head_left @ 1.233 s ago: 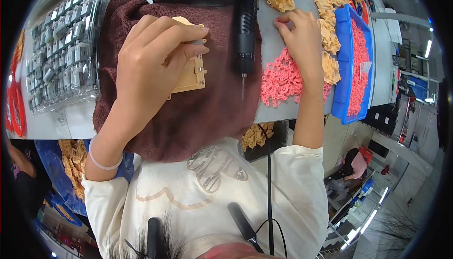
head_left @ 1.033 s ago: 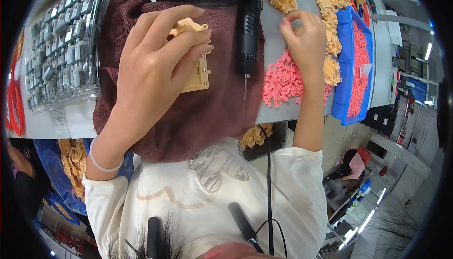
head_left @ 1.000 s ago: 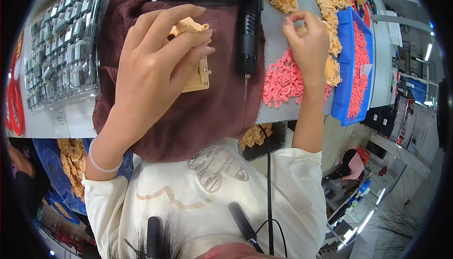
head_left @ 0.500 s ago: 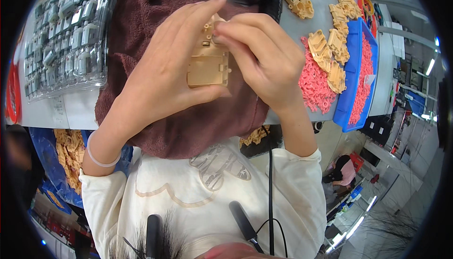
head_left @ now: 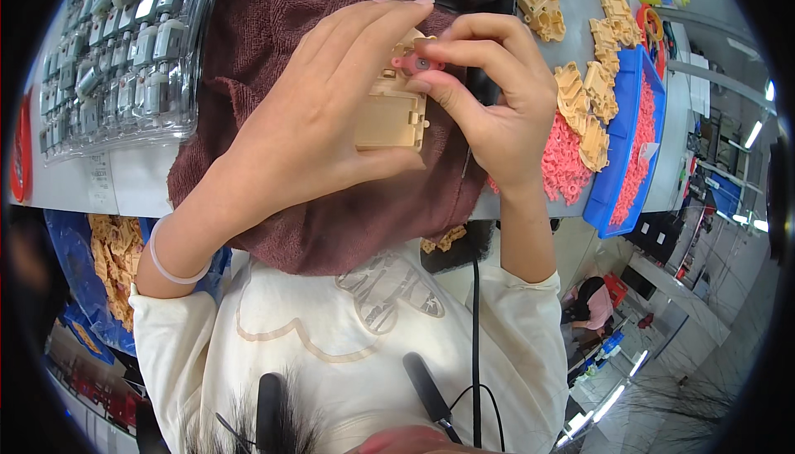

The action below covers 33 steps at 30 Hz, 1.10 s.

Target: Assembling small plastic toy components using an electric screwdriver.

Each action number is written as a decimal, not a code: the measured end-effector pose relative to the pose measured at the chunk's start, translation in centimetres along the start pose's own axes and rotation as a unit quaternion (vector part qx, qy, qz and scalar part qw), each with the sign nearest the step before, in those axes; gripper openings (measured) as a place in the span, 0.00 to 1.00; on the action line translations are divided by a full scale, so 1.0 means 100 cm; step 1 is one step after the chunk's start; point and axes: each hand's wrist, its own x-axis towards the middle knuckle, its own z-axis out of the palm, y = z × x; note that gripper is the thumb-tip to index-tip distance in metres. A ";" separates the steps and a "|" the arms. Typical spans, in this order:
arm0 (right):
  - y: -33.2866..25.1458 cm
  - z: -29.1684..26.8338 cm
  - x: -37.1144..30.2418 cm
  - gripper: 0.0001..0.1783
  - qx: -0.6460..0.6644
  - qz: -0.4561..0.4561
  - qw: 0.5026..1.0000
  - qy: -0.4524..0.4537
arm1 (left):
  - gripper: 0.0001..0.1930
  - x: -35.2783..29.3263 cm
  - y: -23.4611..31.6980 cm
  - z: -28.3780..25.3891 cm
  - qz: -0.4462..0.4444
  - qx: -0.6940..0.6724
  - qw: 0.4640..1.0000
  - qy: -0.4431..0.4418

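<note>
Pink piece (head_left: 408, 62) pinched in our right hand (head_left: 522, 110) over the yellow case (head_left: 387, 123) our left hand (head_left: 321, 94) grips, we had best hold both steady and aligned.

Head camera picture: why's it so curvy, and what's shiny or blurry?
Head view: a fisheye lens bends it, leaving black curved borders; the clear plastic tray glints at left; white tube lights glow at lower right; the dark shape at far left is blurred; the small pink plastic part in the right hand looks clearer.
</note>
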 end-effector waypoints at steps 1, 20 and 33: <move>0.000 -0.005 -0.001 0.11 0.001 0.003 1.000 0.004 | 0.53 0.003 0.003 0.001 0.003 0.002 1.000 -0.003; 0.016 -0.020 -0.028 0.39 -0.185 0.350 0.918 -0.020 | 0.47 0.020 0.003 -0.007 0.017 0.040 0.996 -0.072; 0.020 -0.084 -0.019 0.33 0.331 0.381 0.860 0.072 | 0.09 0.039 -0.002 -0.002 0.017 -0.017 1.000 0.010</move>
